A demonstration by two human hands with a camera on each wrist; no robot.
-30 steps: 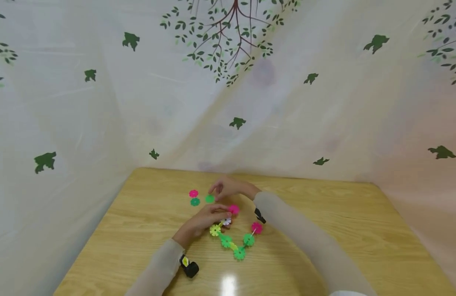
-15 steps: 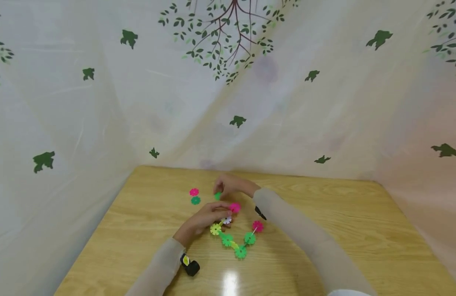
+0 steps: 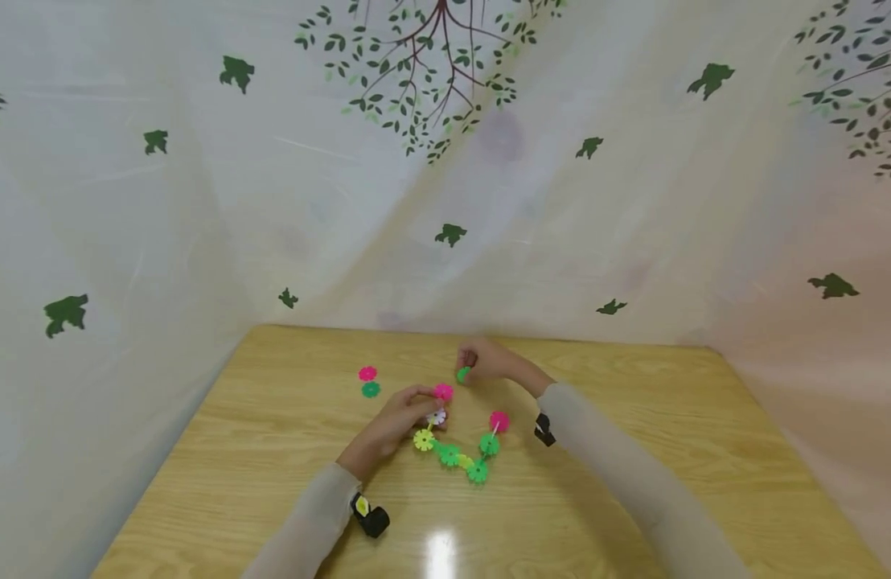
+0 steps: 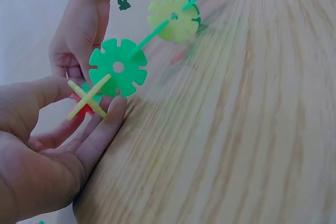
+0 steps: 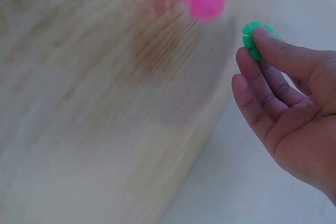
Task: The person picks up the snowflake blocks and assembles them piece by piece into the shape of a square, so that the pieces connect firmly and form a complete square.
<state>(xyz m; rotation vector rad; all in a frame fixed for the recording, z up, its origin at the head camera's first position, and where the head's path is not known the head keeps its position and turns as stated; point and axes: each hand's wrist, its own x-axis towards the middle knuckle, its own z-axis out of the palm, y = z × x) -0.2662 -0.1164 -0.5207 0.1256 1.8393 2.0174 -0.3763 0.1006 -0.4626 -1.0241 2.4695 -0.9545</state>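
Note:
A chain of flower-shaped interlocking discs (image 3: 478,471) curves over the table, in green, yellow, white and pink. My left hand (image 3: 398,420) grips its left end, by the white disc (image 3: 437,416) and a pink disc (image 3: 444,392). The left wrist view shows green and yellow discs slotted together at my left fingers (image 4: 102,129). Just beyond, my right hand (image 3: 487,360) pinches a single green disc (image 5: 248,40) between thumb and fingertips, apart from the chain. Another pink disc (image 3: 499,421) ends the chain on the right.
A loose pink disc (image 3: 367,373) and a dark green disc (image 3: 371,389) lie on the wooden table (image 3: 272,450), left of the hands. Behind the table hangs a pale cloth (image 3: 344,201) printed with leaves and branches.
My right hand has taken the green disc from the table and carried it to the right. My left hand keeps its grip on the chain, whose free end has swung slightly.

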